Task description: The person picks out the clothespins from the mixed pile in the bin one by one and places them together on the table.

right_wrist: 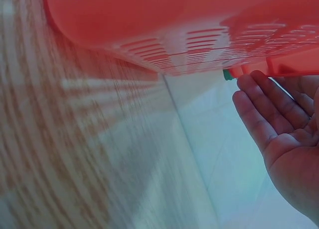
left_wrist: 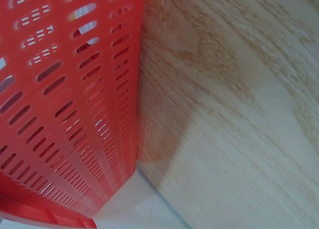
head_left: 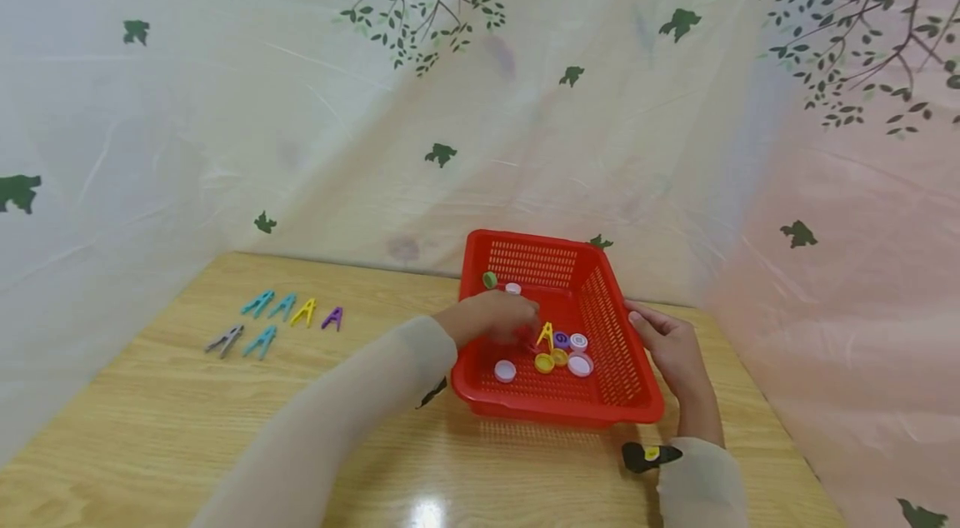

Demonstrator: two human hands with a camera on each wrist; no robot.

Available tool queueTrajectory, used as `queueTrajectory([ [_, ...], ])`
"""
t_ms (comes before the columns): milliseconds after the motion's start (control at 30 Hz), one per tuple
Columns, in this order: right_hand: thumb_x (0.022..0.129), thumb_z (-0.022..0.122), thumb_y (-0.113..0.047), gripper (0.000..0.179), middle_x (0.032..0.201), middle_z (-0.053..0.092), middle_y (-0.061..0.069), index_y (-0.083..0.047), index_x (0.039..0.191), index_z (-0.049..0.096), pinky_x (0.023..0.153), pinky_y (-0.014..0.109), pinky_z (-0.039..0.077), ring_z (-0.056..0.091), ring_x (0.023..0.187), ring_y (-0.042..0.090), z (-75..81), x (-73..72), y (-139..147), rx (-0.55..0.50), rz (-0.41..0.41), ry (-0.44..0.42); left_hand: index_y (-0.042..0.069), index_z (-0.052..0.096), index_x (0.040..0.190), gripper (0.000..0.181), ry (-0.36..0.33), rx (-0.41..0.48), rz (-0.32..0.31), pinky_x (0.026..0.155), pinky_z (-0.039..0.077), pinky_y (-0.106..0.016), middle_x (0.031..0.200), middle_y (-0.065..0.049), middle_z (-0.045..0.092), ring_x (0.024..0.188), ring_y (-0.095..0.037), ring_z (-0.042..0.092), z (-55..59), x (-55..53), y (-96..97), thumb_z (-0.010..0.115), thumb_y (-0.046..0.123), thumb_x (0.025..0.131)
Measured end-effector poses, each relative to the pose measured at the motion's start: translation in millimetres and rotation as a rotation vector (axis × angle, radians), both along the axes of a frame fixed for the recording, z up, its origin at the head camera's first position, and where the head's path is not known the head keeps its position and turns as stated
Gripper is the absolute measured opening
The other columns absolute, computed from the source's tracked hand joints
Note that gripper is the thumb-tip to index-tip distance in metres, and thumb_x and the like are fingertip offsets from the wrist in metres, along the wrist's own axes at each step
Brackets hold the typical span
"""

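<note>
A red plastic basket (head_left: 525, 405) with slotted walls sits toward the back of the table. My left hand (head_left: 491, 316) reaches down into it, fingers bent toward the bottom. Something red lies at its fingertips, too unclear to name, and whether the hand pinches it cannot be told. Beside those fingers are a yellow clothespin (head_left: 547, 335), a purple bottle cap (head_left: 562, 340), a yellow cap (head_left: 544, 363) and white caps (head_left: 505, 371). My right hand (head_left: 671, 349) grips the basket's right rim, thumb on top; in the right wrist view its fingers (right_wrist: 266, 102) lie below the rim.
Several clothespins lie on the table (head_left: 150, 395) at the left: blue ones (head_left: 261, 341), a grey one (head_left: 226, 340), a yellow one (head_left: 304, 312) and a purple one (head_left: 332, 318). A patterned cloth (head_left: 337, 136) hangs behind the table and along its sides.
</note>
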State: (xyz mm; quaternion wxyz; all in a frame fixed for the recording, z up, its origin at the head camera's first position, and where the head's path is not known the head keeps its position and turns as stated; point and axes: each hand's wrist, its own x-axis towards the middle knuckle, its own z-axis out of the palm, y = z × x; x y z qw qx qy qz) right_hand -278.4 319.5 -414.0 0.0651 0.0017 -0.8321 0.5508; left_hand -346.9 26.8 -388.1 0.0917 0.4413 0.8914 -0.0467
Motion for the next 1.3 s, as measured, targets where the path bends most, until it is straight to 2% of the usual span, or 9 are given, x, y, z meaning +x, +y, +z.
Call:
queueTrajectory([
  [200,0.103,0.059,-0.042,0.054,0.141,0.06,0.02,-0.007,0.145,0.058,0.084,0.02,0.056,0.067,0.1,-0.002,1.0,0.7,-0.3,0.011,-0.001,-0.005,0.027,0.072,0.116,0.027,0.001,-0.01,0.026,0.097,0.054,-0.034,0.107,0.01,0.068,0.098,-0.009,0.061,-1.5,0.5,-1.2,0.08,0.022,0.091],
  [433,0.103,0.059,-0.042,0.054,0.141,0.06,0.019,-0.007,0.145,0.058,0.084,0.019,0.055,0.067,0.1,-0.002,-0.1,1.2,-0.7,0.007,-0.002,-0.011,0.027,0.072,0.112,0.025,-0.071,0.038,0.098,0.095,0.054,-0.033,0.099,0.012,0.067,0.093,-0.009,0.06,-4.9,1.4,-3.0,0.081,0.025,0.089],
  [667,0.104,0.059,-0.04,0.054,0.14,0.061,0.02,-0.005,0.144,0.058,0.084,0.019,0.055,0.067,0.099,-0.002,-0.5,0.4,-0.4,0.001,0.004,0.003,0.029,0.071,0.105,0.023,-0.109,0.053,0.13,0.091,0.055,-0.031,0.094,0.013,0.064,0.09,-0.01,0.059,-3.0,1.4,-4.3,0.084,0.031,0.086],
  [1000,0.103,0.059,-0.041,0.055,0.141,0.06,0.02,-0.006,0.145,0.057,0.083,0.02,0.056,0.068,0.099,-0.001,0.3,0.1,0.1,-0.007,0.003,-0.001,0.029,0.068,0.1,0.024,-0.098,0.042,0.111,0.087,0.056,-0.032,0.091,0.013,0.063,0.085,-0.01,0.06,-6.5,-2.8,-2.5,0.085,0.033,0.084],
  [1133,0.103,0.059,-0.041,0.054,0.14,0.06,0.02,-0.006,0.145,0.058,0.083,0.02,0.056,0.068,0.099,-0.001,-0.5,-0.3,0.0,-0.004,0.002,0.003,0.029,0.067,0.097,0.019,-0.104,0.055,0.108,0.081,0.055,-0.028,0.089,0.012,0.063,0.083,-0.01,0.061,-6.7,-3.2,-1.7,0.083,0.035,0.086],
  [1300,0.103,0.059,-0.042,0.055,0.141,0.06,0.02,-0.007,0.145,0.057,0.084,0.02,0.056,0.068,0.1,0.0,-1.6,-0.8,0.3,-0.005,0.002,0.0,0.028,0.066,0.093,0.018,-0.137,0.097,0.139,0.073,0.054,-0.025,0.086,0.01,0.064,0.078,-0.01,0.062,-6.4,-3.6,-1.0,0.08,0.037,0.088],
])
